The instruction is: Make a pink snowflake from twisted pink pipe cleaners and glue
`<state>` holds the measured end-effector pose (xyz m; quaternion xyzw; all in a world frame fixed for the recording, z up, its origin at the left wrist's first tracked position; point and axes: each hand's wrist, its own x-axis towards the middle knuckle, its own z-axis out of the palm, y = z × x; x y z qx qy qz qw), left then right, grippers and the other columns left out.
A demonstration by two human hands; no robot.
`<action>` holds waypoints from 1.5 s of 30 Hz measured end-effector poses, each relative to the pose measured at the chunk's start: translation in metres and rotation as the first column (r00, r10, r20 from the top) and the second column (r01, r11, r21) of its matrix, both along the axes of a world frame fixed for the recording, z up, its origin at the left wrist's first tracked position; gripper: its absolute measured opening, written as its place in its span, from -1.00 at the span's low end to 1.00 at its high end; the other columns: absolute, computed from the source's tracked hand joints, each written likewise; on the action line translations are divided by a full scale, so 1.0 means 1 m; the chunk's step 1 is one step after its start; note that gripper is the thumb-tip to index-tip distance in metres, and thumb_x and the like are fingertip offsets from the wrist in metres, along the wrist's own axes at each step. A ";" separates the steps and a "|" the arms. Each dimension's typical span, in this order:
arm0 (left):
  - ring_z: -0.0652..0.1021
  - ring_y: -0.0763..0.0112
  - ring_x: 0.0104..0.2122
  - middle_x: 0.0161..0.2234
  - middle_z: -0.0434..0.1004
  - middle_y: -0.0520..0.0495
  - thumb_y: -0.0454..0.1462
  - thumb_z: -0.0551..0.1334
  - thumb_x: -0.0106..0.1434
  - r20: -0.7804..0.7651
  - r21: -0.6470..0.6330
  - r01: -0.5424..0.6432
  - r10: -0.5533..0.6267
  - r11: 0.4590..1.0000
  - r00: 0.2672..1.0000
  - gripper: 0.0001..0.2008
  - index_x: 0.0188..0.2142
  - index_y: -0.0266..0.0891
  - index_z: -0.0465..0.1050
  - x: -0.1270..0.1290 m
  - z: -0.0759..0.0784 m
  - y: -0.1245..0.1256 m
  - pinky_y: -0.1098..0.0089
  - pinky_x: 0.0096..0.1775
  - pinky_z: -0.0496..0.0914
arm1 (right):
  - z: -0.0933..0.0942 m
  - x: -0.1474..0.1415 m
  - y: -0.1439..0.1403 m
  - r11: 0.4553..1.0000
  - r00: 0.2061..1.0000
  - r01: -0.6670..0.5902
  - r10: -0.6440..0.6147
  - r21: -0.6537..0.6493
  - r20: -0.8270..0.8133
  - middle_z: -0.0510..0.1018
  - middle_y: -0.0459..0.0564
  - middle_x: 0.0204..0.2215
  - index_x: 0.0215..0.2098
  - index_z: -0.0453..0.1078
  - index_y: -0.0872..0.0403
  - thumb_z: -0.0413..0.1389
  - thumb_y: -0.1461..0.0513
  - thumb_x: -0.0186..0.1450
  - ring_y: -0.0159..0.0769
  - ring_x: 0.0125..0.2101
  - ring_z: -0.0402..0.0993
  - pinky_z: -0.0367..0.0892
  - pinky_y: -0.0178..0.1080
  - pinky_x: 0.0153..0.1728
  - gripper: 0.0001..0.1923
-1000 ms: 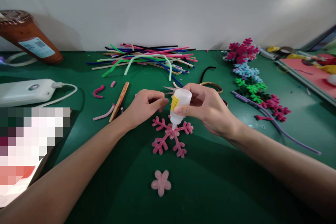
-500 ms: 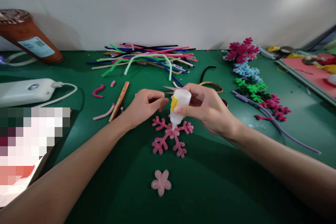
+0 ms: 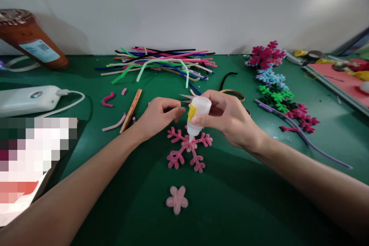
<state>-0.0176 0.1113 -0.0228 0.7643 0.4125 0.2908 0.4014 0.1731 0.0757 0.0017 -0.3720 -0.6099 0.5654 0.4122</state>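
My right hand (image 3: 230,119) grips a small white glue bottle (image 3: 197,117) with a yellow label, held upside down, its nozzle touching the centre of a pink pipe-cleaner snowflake (image 3: 187,149) on the green table (image 3: 248,200). My left hand (image 3: 158,117) rests just left of the bottle with its fingers curled, the fingertips pinched near the snowflake's upper left arm; whether it holds something I cannot tell. A pale pink five-petal flower (image 3: 177,200) lies nearer to me, below the snowflake.
A heap of coloured pipe cleaners (image 3: 161,65) lies at the back. Finished snowflakes (image 3: 273,84) in several colours and a purple stem (image 3: 305,138) sit at right. A white device with cable (image 3: 29,100), an orange bottle (image 3: 31,42), a wooden stick (image 3: 131,110) and pink scraps lie at left.
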 end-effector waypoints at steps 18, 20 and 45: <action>0.18 0.56 -0.62 -0.68 0.13 0.11 -0.18 0.10 0.23 0.014 0.003 0.004 -0.004 1.000 1.000 -0.63 -0.66 -0.29 0.25 0.000 -0.002 0.001 0.47 -0.54 0.05 | -0.001 -0.001 -0.001 1.000 1.000 0.011 -0.010 0.011 -0.007 0.45 -0.11 -0.46 -0.38 0.36 0.11 0.35 0.17 0.03 -0.34 -0.42 0.44 0.38 -0.28 -0.40 -0.70; 0.18 0.56 -0.61 -0.68 0.12 0.11 -0.18 0.10 0.22 0.014 0.002 0.004 -0.004 1.000 1.000 -0.63 -0.67 -0.28 0.23 0.000 -0.002 0.001 0.47 -0.53 0.05 | -0.001 -0.001 0.000 1.000 1.000 0.014 -0.014 0.013 -0.022 0.45 -0.11 -0.47 -0.39 0.36 0.11 0.35 0.18 0.03 -0.36 -0.43 0.43 0.37 -0.29 -0.40 -0.70; 0.17 0.57 -0.63 -0.70 0.12 0.11 -0.18 0.11 0.20 0.034 -0.019 0.000 0.001 1.000 0.999 -0.64 -0.67 -0.28 0.25 0.000 0.001 -0.001 0.46 -0.55 0.04 | -0.002 0.001 0.002 0.999 0.999 0.028 -0.028 0.027 0.020 0.47 -0.09 -0.44 -0.36 0.37 0.11 0.35 0.15 0.03 -0.32 -0.42 0.44 0.38 -0.24 -0.38 -0.69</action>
